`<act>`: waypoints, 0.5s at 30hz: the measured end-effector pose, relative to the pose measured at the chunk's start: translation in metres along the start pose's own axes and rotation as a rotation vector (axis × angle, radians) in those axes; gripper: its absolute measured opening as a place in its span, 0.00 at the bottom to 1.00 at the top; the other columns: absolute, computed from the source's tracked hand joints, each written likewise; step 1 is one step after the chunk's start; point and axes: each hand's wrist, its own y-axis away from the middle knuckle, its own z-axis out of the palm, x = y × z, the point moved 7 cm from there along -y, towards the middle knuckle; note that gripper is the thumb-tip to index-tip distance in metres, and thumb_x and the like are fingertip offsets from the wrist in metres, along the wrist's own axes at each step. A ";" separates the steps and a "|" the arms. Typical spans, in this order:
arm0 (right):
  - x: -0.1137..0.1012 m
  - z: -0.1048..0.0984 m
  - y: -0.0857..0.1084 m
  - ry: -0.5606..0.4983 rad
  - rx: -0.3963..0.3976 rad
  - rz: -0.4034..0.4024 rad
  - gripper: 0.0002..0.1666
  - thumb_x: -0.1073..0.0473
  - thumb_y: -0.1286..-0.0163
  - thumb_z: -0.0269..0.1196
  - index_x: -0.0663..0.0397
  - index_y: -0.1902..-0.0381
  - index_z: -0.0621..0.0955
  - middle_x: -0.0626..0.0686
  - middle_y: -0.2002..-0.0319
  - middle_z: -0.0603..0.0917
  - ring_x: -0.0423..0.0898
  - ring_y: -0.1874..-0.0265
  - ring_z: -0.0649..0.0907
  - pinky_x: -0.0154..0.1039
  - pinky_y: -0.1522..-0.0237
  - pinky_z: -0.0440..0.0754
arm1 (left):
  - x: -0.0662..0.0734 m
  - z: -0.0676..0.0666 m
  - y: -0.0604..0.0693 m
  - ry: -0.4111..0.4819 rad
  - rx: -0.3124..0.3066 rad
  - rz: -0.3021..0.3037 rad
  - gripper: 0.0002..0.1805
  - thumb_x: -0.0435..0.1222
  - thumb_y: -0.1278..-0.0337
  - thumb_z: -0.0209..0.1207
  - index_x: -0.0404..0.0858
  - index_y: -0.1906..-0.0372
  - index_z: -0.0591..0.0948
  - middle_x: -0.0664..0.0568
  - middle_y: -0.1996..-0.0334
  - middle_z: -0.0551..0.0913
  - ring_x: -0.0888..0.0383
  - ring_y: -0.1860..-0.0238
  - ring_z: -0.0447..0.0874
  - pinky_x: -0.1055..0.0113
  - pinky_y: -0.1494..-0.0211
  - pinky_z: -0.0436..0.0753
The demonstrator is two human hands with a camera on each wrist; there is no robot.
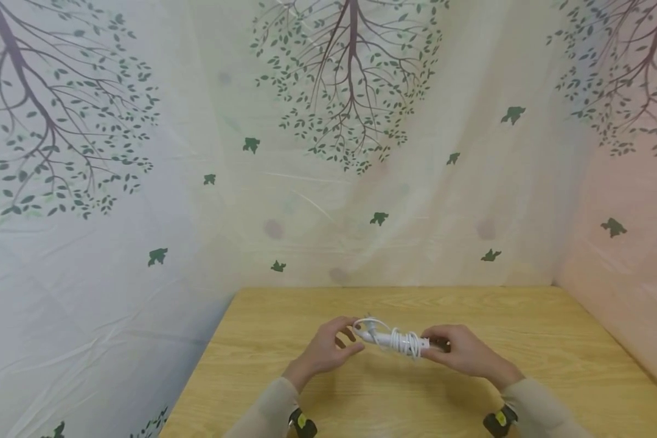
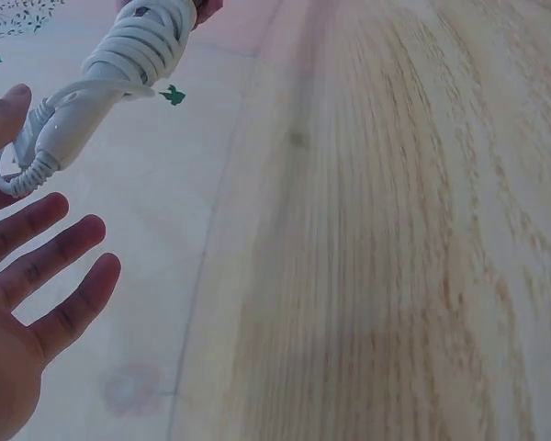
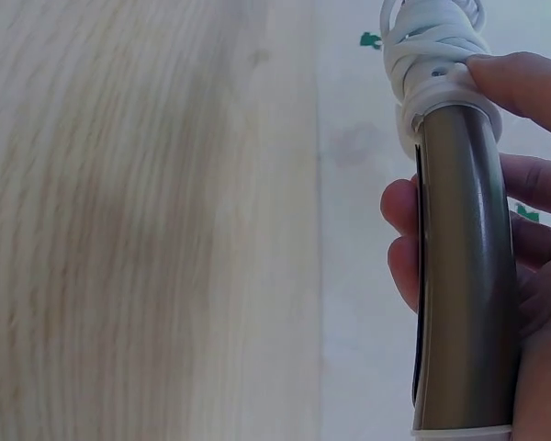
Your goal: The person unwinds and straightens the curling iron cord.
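Observation:
A white handled appliance [image 1: 383, 338] with its cord wound round it hangs above the table, held in the right hand [image 1: 468, 353]. In the right wrist view its smooth brownish-grey part [image 3: 468, 266] lies along the palm, with the thumb on the white end and fingers curled behind. The left hand [image 1: 325, 350] is at the other end, by the plug [image 1: 370, 325] and cord loop. In the left wrist view three fingers of the left hand [image 2: 28, 285] are spread and loose; the thumb and index finger are beside the cord's ribbed base [image 2: 35, 175], contact unclear.
A wood-grain table [image 1: 416, 401] lies beneath both hands. Behind it and at both sides hangs pale cloth [image 1: 317, 201] printed with trees and green birds. Dark wrist devices with yellow marks [image 1: 302, 421] sit below both hands.

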 end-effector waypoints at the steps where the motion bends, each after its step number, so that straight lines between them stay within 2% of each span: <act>1: -0.002 0.000 -0.001 -0.003 0.004 -0.009 0.18 0.45 0.33 0.65 0.51 0.55 0.83 0.42 0.65 0.84 0.32 0.72 0.77 0.30 0.72 0.77 | 0.001 -0.002 0.001 0.004 0.007 -0.009 0.26 0.46 0.38 0.63 0.42 0.38 0.75 0.51 0.49 0.81 0.51 0.56 0.83 0.70 0.62 0.82; 5: -0.011 0.000 -0.005 -0.007 0.013 -0.041 0.17 0.45 0.34 0.65 0.51 0.55 0.83 0.42 0.65 0.84 0.32 0.72 0.77 0.30 0.73 0.77 | 0.007 -0.010 0.001 0.003 0.049 -0.011 0.22 0.45 0.39 0.63 0.45 0.41 0.77 0.54 0.52 0.83 0.56 0.58 0.84 0.70 0.62 0.82; 9: -0.018 0.000 -0.011 -0.009 0.002 -0.058 0.18 0.45 0.34 0.65 0.50 0.55 0.83 0.42 0.65 0.84 0.32 0.72 0.77 0.30 0.72 0.78 | 0.013 -0.019 0.001 -0.015 0.116 0.011 0.17 0.44 0.39 0.64 0.43 0.48 0.80 0.54 0.57 0.85 0.61 0.60 0.84 0.69 0.63 0.82; 15: -0.028 0.000 -0.017 -0.020 -0.022 -0.051 0.21 0.43 0.36 0.66 0.52 0.54 0.83 0.44 0.62 0.85 0.32 0.69 0.78 0.30 0.70 0.78 | 0.011 -0.031 0.004 -0.005 0.206 -0.006 0.11 0.39 0.39 0.64 0.42 0.53 0.82 0.54 0.62 0.87 0.61 0.62 0.84 0.70 0.65 0.82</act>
